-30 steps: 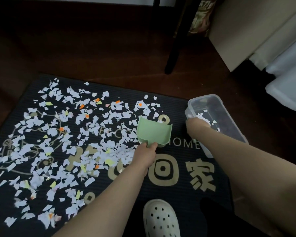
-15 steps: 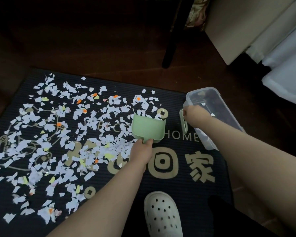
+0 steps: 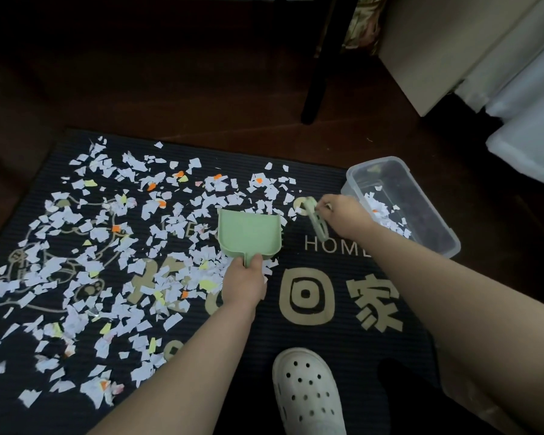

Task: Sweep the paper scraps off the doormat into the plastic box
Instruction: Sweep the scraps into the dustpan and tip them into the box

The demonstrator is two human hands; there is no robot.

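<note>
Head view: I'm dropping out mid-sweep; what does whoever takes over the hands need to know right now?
Left hand grips the green dustpan by its handle; it looks empty, on the doormat among paper scraps.
Right hand holds the small green brush, beside the plastic box.
Done: a few scraps in the box.
Left: most scraps, across the mat's left and middle.

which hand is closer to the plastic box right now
Right. The right hand, holding a brush, is just beside the plastic box at its left wall; the left hand grips the dustpan handle farther left, over the doormat.
</note>
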